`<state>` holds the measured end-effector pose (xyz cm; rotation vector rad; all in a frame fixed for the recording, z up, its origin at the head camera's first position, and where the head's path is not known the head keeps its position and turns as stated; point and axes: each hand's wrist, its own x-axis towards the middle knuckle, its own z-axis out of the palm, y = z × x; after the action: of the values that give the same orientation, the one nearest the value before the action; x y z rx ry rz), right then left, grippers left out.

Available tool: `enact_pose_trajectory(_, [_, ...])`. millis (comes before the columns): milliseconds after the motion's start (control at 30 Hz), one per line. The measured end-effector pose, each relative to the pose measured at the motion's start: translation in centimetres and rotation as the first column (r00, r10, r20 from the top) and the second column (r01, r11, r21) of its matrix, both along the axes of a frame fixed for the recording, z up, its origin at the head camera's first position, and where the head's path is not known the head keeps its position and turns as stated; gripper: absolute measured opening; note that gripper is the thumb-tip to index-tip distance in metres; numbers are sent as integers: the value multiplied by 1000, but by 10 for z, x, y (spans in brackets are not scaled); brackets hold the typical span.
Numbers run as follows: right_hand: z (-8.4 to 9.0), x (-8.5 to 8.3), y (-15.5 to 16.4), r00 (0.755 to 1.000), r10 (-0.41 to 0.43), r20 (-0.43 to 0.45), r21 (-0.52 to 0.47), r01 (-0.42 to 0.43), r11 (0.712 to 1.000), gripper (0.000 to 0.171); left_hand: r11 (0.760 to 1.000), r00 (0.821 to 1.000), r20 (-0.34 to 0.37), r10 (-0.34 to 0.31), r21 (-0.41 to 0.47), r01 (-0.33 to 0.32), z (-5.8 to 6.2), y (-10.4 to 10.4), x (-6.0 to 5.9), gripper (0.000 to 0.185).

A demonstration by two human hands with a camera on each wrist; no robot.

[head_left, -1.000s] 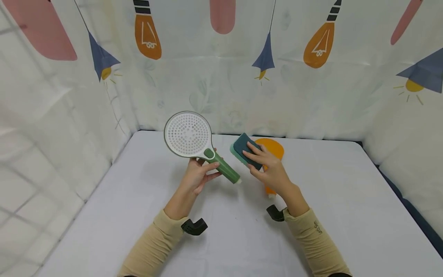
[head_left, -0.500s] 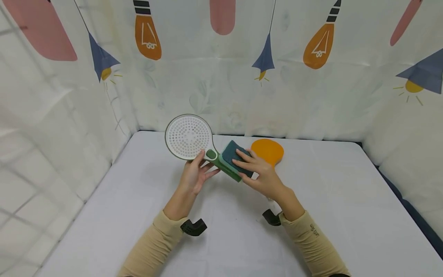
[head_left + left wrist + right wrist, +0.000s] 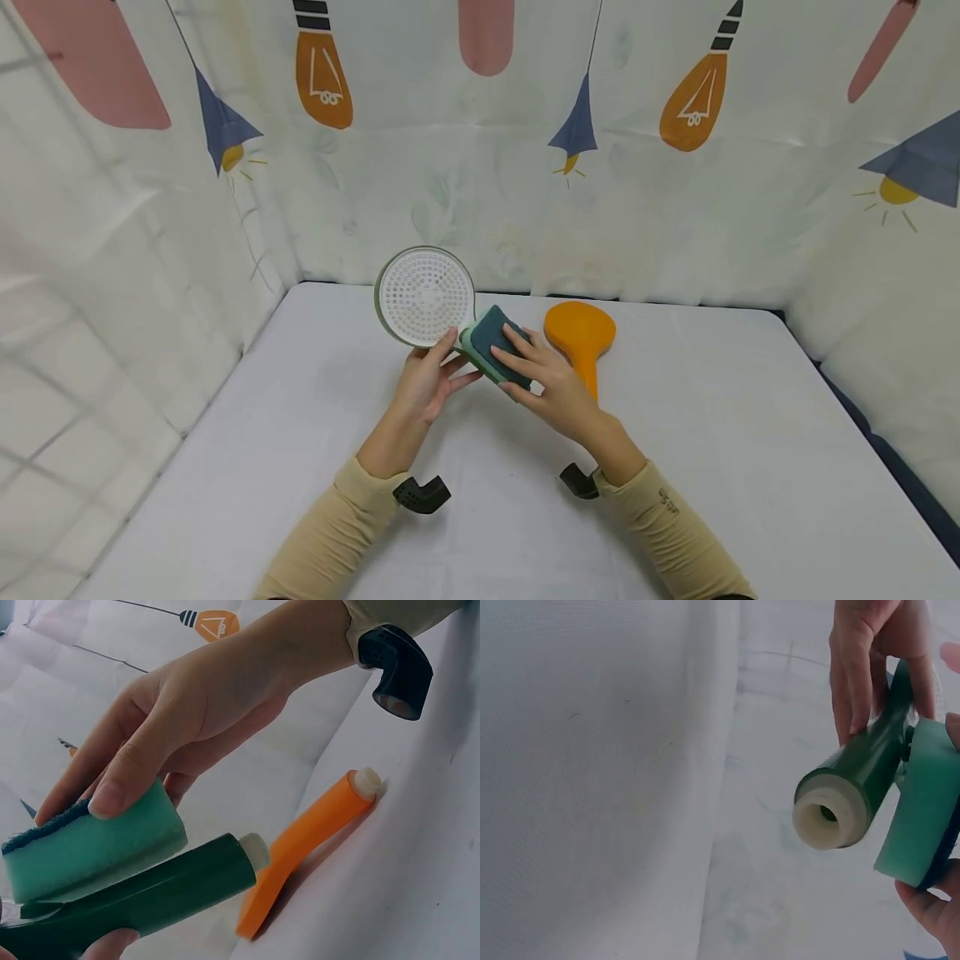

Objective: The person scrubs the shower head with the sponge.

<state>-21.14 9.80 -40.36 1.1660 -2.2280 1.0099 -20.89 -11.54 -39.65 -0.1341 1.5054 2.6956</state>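
My left hand (image 3: 423,387) holds a shower head by its neck, above the table. The shower head (image 3: 425,296) has a round white nozzle face and a green handle (image 3: 165,889) with a pale hollow end. In my right hand (image 3: 553,387) is a two-layer sponge (image 3: 501,340), dark teal on top and light green below, gripped by its sides. The light green side lies along the handle in the left wrist view and covers most of it in the head view. Seen from the right wrist, the sponge (image 3: 922,806) sits right beside the handle.
An orange shower head (image 3: 579,327) lies on the white-covered table (image 3: 712,433), just beyond my right hand. Printed fabric walls (image 3: 480,183) rise at the back and sides. Dark wrist cameras (image 3: 422,495) are strapped at both sleeves.
My right hand has moved left with the sponge, from beside the handle onto it, up toward the neck. The held shower head has shifted slightly right. The orange one is less covered.
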Motion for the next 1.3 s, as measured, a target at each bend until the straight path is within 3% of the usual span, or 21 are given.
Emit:
enact_pose_trajectory(300, [3,-2,2,997,45,-56,39,-43,998,47,1000,1000,15,27,0,-27,4,2,2,41])
enact_pose_trajectory(467, [11,-4,19,993,95,64,126,-102,987,45,995,994,55,96,22,-97,9,-1,-2,42])
enact_pose_trajectory(600, [15,-5,27,982,122,141,150,-143,978,45,994,992,54,111,21,-112,11,-6,-4,41])
enact_pose_trajectory(833, [9,-4,16,998,67,-13,123,-65,990,45,995,995,18,103,3,-103,10,-3,-4,30])
enact_pose_trajectory(1067, [6,0,1,989,39,-140,58,-31,998,50,998,996,-66,67,-14,-68,9,3,1,38])
enact_pose_trajectory(1300, [4,1,1,983,68,-170,39,-62,997,52,999,997,-61,44,1,-44,8,5,3,41])
